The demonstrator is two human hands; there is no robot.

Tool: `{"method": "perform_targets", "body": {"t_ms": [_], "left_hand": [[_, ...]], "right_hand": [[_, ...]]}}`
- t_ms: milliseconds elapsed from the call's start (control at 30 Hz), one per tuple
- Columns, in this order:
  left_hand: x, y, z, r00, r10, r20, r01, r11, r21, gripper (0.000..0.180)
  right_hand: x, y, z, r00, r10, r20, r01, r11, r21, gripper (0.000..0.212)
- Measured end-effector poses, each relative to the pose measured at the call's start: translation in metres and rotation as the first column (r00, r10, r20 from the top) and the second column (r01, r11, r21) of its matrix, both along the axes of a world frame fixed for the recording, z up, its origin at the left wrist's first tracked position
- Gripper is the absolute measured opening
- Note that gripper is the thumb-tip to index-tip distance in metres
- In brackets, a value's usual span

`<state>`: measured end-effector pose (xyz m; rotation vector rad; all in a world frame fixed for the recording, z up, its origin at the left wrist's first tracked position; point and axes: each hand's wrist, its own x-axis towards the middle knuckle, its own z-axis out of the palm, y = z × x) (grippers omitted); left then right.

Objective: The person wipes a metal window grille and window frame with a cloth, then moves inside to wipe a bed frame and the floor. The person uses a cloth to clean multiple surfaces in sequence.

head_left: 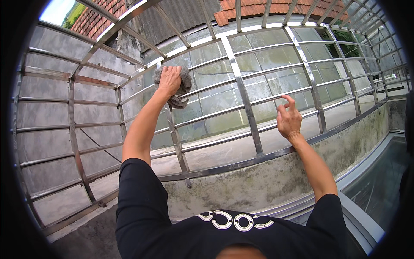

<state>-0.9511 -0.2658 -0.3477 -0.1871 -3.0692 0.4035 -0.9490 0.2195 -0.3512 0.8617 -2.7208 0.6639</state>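
My left hand (169, 80) is closed on a crumpled grey cloth (185, 82). It presses the cloth against the metal grille (235, 71), around an upright bar just below the thick top rail (196, 45). A loose end of the cloth hangs below the hand. To the right, my right hand (290, 118) is raised at the grille with its fingers loosely bent and apart, holding nothing. Its index fingertip is by a horizontal bar (263, 100); whether it touches is hard to tell.
A low, stained concrete wall (241, 187) runs under the grille on my side. At the right is a framed window pane (379, 181). Beyond the bars lie a greenish tiled surface (276, 82), a grey wall (47, 86) and red roof tiles (250, 11).
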Motion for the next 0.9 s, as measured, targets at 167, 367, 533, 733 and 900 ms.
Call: {"method": "perform_targets", "body": {"t_ms": [167,367,533,733,900], "left_hand": [[-0.036,0.047,-0.012,0.996,-0.053,-0.071,0.072,0.947,0.312,0.018],[-0.092,0.118,-0.016,0.992,-0.108,-0.06,0.123,0.924,0.363,0.01],[-0.05,0.062,-0.011,0.999,0.011,0.038,-0.024,0.925,0.38,0.02],[-0.011,0.01,0.002,0.989,0.101,0.107,-0.124,0.962,0.242,0.017],[-0.033,0.055,-0.01,0.997,0.075,-0.03,-0.061,0.946,0.318,0.019]], "right_hand": [[0.002,-0.002,0.0,1.0,-0.006,-0.024,0.007,1.0,0.012,0.013],[0.001,-0.002,0.001,1.0,0.027,-0.008,-0.027,0.999,0.018,0.014],[-0.002,0.002,0.001,1.0,0.025,-0.01,-0.025,1.0,0.016,0.014],[-0.002,-0.004,0.001,0.999,0.023,-0.03,-0.023,1.0,0.001,0.013],[0.0,-0.001,-0.002,0.999,0.015,-0.034,-0.014,1.0,0.007,0.013]]}}
